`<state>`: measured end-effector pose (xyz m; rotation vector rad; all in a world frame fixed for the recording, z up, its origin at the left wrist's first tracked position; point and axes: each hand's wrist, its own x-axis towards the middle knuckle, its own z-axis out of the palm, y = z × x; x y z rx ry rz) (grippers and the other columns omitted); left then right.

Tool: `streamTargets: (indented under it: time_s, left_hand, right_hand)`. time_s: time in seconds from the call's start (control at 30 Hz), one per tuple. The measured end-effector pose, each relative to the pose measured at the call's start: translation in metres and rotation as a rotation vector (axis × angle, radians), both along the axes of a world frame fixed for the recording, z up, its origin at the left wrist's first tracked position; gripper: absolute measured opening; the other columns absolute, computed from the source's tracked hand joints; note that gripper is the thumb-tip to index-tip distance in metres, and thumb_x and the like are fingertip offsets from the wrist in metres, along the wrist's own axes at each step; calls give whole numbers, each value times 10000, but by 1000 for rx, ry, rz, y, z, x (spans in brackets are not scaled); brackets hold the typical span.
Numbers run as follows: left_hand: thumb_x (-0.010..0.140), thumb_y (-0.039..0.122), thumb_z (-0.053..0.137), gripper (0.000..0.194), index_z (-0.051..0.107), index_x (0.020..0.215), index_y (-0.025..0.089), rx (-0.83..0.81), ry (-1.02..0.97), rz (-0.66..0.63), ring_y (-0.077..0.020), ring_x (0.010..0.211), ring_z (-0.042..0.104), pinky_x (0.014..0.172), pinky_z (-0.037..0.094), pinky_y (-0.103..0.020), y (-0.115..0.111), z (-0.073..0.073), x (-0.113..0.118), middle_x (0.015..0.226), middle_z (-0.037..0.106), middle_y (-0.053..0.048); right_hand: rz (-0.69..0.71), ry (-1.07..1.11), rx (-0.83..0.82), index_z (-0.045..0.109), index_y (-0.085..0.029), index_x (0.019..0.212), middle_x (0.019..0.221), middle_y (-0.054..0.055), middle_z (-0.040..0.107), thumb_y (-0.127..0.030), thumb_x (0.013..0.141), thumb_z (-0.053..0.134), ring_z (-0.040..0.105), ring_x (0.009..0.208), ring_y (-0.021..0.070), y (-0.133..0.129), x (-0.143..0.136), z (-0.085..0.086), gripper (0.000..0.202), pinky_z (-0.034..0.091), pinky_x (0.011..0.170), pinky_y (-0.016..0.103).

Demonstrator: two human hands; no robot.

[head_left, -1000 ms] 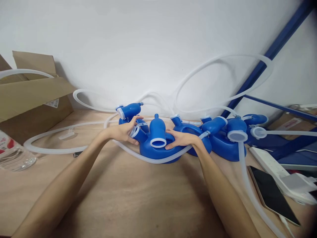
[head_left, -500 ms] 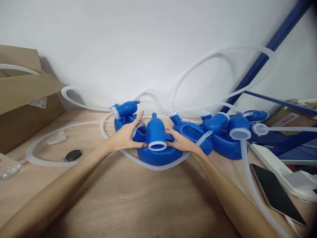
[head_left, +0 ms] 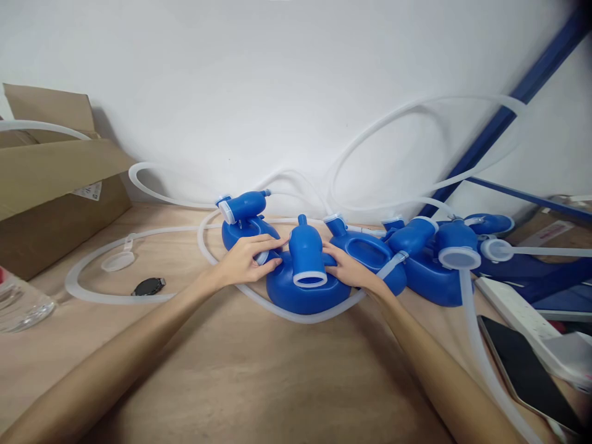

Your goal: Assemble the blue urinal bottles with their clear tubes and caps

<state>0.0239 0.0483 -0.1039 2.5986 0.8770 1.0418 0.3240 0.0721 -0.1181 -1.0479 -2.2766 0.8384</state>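
Blue bottle (head_left: pixel 308 302) on the counter (head_left: pixel 296 376), mid-row, blue spout piece (head_left: pixel 306 245) over its top, white-rimmed mouth facing me. Looks like hollow plastic; I judge it light, fairly stiff, walls giving slightly, smooth enough to slip, hardly fragile. Best holds, I'd say: neck one side, handle the other. Left hand (head_left: pixel 247 259): grip pinching the neck between thumb and fingers. Right hand (head_left: pixel 348 268): grip around the handle, fingertips partly hidden. Pale tube (head_left: pixel 298 318) bows round the front, may drag. Further out: watch (head_left: pixel 148 286) left, phone (head_left: pixel 530 370) right.
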Motion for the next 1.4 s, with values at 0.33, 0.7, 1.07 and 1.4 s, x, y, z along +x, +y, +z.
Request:
streamTargets:
  time_s: [0.33, 0.7, 1.07, 1.4]
  left_hand:
    - [960, 338, 588, 207, 706, 1049, 192, 2, 222, 93, -270, 1191, 682, 1041, 539, -409, -8, 16, 3, 1286, 721, -101]
    - [1002, 273, 493, 313, 706, 1208, 173, 44, 419, 319, -269, 1032, 679, 865, 571, -390, -21, 28, 24, 1180, 643, -126]
    - [1060, 326, 441, 299, 681, 954, 182, 96, 523, 289, -254, 938, 691, 699, 480, -328, -16, 28, 25, 1010, 702, -94]
    - [868, 261, 582, 61, 589, 831, 212, -40, 346, 334, -266, 935, 677, 691, 457, -350, -19, 26, 33, 972, 707, -60]
  right_hand:
    - [12, 36, -31, 718, -256, 1283, 1488, 79, 610, -389, 936, 633, 546, 1394, 342, -1, -2, 2, 381, 408, 1213, 563]
    - [-4, 50, -3, 737, -256, 1242, 1420, 82, 654, -393, 917, 657, 581, 1347, 340, 2, -1, -2, 361, 411, 1203, 552]
    - [12, 47, -1, 727, -247, 1256, 1431, 82, 645, -381, 925, 662, 583, 1348, 323, 3, -1, -3, 362, 415, 1202, 540]
    - [-3, 52, -15, 728, -256, 1261, 1445, 83, 638, -408, 908, 666, 583, 1336, 333, 2, -1, -3, 389, 402, 1206, 549]
